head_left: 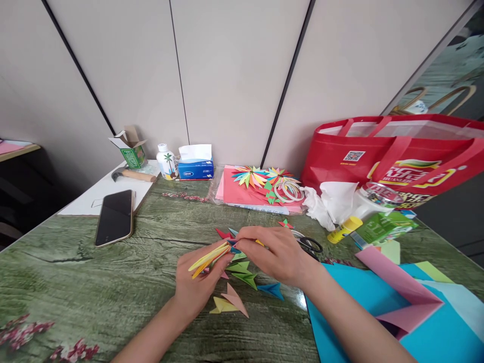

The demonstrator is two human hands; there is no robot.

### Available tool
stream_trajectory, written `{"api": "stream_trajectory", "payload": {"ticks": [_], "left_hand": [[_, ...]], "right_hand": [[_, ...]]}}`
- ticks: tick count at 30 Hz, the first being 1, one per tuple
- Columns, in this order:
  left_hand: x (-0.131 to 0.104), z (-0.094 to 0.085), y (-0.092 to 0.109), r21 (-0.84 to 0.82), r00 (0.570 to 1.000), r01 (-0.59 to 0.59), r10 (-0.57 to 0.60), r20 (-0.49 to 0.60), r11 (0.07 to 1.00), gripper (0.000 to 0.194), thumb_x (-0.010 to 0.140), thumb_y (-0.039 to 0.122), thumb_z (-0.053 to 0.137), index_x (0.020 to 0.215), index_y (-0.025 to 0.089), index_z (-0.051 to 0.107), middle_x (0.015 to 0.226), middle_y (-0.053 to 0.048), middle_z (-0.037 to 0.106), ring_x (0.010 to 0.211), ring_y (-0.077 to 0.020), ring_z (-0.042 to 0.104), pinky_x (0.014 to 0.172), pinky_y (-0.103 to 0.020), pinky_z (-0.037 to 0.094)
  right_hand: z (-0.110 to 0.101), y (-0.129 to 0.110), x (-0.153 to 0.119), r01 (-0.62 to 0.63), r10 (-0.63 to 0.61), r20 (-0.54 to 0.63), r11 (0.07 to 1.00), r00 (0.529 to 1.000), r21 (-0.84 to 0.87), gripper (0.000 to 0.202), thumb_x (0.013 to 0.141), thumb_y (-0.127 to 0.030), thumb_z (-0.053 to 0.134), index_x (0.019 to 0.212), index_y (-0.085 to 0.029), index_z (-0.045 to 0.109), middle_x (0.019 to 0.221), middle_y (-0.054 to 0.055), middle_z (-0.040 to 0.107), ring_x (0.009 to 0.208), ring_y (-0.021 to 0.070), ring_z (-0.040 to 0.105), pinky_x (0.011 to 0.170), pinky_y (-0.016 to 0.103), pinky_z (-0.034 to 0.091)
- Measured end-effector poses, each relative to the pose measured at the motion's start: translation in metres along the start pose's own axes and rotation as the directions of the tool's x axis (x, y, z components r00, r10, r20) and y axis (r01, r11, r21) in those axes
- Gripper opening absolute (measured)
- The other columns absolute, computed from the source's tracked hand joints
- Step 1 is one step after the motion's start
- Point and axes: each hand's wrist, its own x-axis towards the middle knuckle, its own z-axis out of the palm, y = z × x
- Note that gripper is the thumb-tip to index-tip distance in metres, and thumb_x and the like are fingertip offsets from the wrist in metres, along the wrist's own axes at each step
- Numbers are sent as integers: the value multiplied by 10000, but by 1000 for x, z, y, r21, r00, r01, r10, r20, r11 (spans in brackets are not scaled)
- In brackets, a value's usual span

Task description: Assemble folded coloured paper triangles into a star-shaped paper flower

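Observation:
My left hand (pixel 196 282) is closed around a small bundle of folded paper pieces (pixel 209 258), yellow and orange on the near side. At the far end of that bundle my right hand (pixel 278 252) pinches a small blue and pink folded piece (pixel 233 246); the fingers hide part of it. Under and around both hands lie several loose folded paper pieces: green ones (pixel 244 275), a blue one (pixel 271 290), a pale pink one (pixel 236 301) and a yellow one (pixel 223 305). Red tips show behind the hands.
Coloured paper sheets (pixel 340 312) lie at the right, near scissors (pixel 310 245) and a glue stick (pixel 345 230). Finished paper stars (pixel 250 177) rest on red paper at the back. A phone (pixel 115 217), a hammer (pixel 134 174), a tissue box (pixel 195 166) and a red bag (pixel 340 151) stand around.

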Motion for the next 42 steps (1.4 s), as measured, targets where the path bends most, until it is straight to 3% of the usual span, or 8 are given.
{"api": "stream_trajectory", "payload": {"ticks": [6,9,14,19,24,30,35,42], "left_hand": [[5,-3,8,-102,971,236,-231,61,966,75,620,225,688,681,212,730,561,22,696,454,-147,612,457,-220,494],[7,-4,9,-146,960,277,-266,89,950,56,624,237,685,602,191,708,545,18,682,488,-144,603,500,-221,491],[5,-3,1,-257,927,361,-315,203,897,245,685,271,648,467,162,625,455,10,618,438,-117,535,518,-231,465],[6,0,-7,-498,845,532,-465,265,684,174,654,297,690,574,144,666,567,-7,663,525,-121,569,573,-236,479],[12,1,-2,-632,750,611,-604,270,477,202,546,296,764,595,130,659,562,-6,649,505,-116,565,537,-239,483],[14,-1,-1,-636,727,670,-514,456,383,224,590,342,734,565,135,652,524,-31,638,476,-131,571,517,-255,492],[11,-3,-2,-541,647,762,-433,627,356,237,585,354,736,567,131,657,500,-35,625,425,-126,549,456,-246,463],[7,-8,-2,-423,558,821,-383,736,383,327,458,406,791,589,133,670,514,-42,627,436,-137,543,448,-252,432]], "right_hand": [[-3,-2,3,-26,29,70,999,997,-44,195,879,-120,357,919,-151,545,889,62,584,759,106,554,549,190,394],[-2,-1,0,-53,55,97,998,994,-27,178,877,-138,370,953,-173,527,900,58,563,774,109,536,571,187,399],[2,1,-3,-117,107,131,991,986,71,172,859,-118,395,985,-180,493,959,59,518,800,115,510,615,204,409],[-4,-1,1,-225,189,190,956,963,190,113,871,-156,394,894,-185,501,996,57,476,715,90,480,617,209,406],[-17,1,8,-319,240,306,918,921,238,148,887,-159,350,847,-185,490,990,59,460,704,88,477,631,214,411],[-26,10,11,-399,253,385,840,888,368,129,884,-138,355,807,-185,448,951,60,485,783,104,497,697,228,426],[-26,10,12,-410,248,388,810,888,420,118,885,-138,367,802,-186,436,904,52,504,795,113,492,723,239,421],[-21,9,11,-398,268,351,835,897,381,128,881,-130,366,819,-185,463,865,38,534,753,110,499,680,232,419]]}}
